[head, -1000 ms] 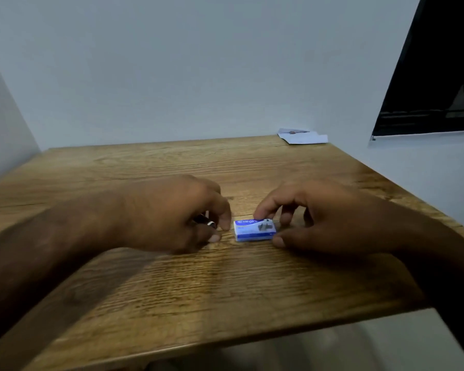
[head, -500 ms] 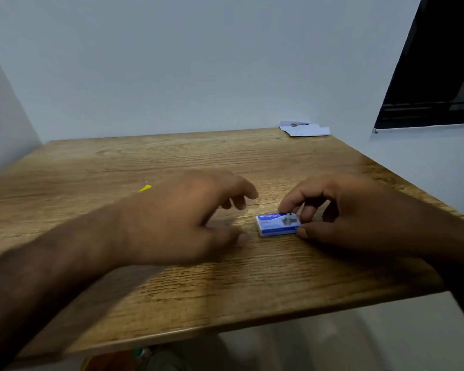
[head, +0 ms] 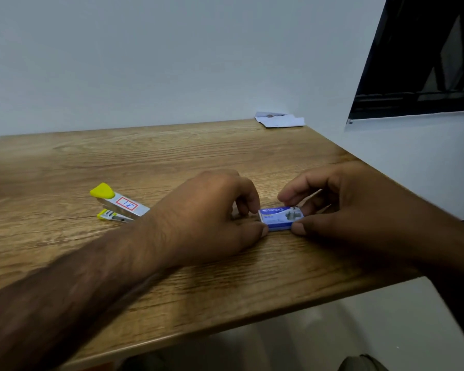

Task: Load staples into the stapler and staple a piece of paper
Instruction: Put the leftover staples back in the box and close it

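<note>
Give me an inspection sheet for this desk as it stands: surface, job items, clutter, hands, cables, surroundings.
Surface: wooden table, bare grain over most of it.
Job's things: stapler with yellow ends lies left of the hands, untouched; blue staple box lies flat near the front edge; folded paper rests at the far right corner.
Clutter: nothing seen.
Hands: left hand pinches the box's left end; right hand pinches its right end, thumb on the near side.
Cables: nothing seen.
Surroundings: plain pale wall behind; dark window at upper right.
</note>
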The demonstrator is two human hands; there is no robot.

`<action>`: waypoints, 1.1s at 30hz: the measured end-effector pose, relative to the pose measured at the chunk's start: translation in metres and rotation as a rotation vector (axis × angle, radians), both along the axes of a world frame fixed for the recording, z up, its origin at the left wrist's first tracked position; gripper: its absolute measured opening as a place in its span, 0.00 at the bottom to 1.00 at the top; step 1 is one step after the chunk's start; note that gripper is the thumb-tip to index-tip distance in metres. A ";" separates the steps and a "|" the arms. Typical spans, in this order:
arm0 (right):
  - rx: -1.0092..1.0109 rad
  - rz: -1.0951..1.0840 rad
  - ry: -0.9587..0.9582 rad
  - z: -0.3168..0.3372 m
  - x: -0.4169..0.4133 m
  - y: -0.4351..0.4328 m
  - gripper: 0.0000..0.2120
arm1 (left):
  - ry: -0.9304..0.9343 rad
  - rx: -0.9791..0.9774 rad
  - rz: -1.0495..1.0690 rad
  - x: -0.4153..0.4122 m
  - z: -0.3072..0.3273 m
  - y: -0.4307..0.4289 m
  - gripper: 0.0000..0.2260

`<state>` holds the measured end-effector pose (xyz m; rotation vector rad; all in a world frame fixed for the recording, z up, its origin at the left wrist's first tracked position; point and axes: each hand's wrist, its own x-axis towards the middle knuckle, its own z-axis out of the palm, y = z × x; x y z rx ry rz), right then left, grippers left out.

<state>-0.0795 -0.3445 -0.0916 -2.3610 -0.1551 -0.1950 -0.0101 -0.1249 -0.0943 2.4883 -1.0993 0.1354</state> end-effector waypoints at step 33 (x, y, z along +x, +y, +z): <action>-0.230 -0.199 0.097 0.022 -0.027 -0.066 0.13 | 0.110 -0.141 -0.059 0.009 -0.010 0.013 0.14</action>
